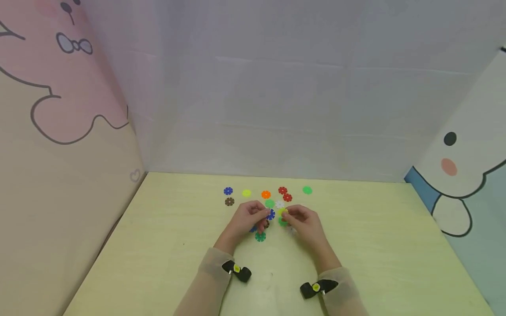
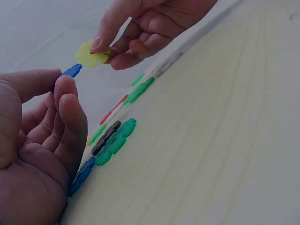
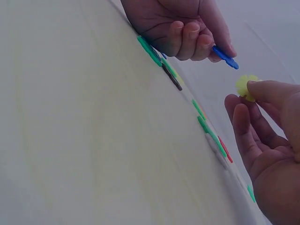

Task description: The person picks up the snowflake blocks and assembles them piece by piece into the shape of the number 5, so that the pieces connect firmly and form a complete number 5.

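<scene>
Between thumb and fingers my left hand [image 1: 248, 218] pinches a blue notched plastic disc [image 1: 271, 214], its edge jutting past the fingertips. Facing it, my right hand [image 1: 305, 221] pinches a yellow notched disc [image 2: 89, 55] by its rim. Both discs are held above the table, edges close together, the blue one seen nearly edge-on in the left wrist view. Below the hands lie a dark green disc [image 1: 260, 237], a brown disc [image 2: 107, 138] and another blue disc [image 2: 81, 177], partly hidden by the left hand in the head view. A green disc [image 1: 282, 221] lies under the right fingertips.
Farther back on the pale wooden table [image 1: 178, 263] lie more flat discs: blue [image 1: 228, 191], brown [image 1: 229, 202], yellow [image 1: 247, 193], orange [image 1: 266, 194], white [image 1: 280, 204], two red [image 1: 282, 190] and light green [image 1: 307, 190]. A white sheet [image 1: 276, 109] hangs behind the table.
</scene>
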`<state>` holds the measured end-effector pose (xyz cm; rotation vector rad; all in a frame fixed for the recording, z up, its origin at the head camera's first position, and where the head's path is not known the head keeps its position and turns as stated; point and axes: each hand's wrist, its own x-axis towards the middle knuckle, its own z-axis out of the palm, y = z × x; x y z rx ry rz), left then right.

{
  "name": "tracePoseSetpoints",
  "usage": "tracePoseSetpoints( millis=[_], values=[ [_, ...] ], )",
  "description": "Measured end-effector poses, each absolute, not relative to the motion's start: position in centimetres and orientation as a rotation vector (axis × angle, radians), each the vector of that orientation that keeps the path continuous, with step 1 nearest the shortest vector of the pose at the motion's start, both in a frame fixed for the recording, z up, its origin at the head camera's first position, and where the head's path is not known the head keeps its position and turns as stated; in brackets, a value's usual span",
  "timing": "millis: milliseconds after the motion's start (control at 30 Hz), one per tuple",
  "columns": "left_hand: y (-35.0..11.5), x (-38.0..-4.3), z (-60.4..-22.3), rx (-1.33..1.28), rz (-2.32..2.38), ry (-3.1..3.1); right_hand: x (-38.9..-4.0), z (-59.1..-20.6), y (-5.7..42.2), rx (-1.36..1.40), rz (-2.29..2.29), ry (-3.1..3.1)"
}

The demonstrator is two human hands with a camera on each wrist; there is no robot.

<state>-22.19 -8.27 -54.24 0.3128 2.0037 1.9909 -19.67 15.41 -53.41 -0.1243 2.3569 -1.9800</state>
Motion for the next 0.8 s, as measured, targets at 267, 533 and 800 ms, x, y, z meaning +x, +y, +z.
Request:
tracePoseSetpoints(
  millis=[267,533,800],
  values=[
    [-8.2,-22.2,-54.2,0.319,2.019,1.986,-19.7,-53.8,15.1,-0.105,-2.005,2.330],
    [-8.2,-22.3,-54.4,0.322,2.033,1.949,-19.5,-54.2,15.1,-0.171,-2.016,2.415],
    [-8.1,-22.1,-54.4,0.329,2.007,1.975,-19.6,-54.7,15.4,-0.339,-1.994,2.533]
  ],
)
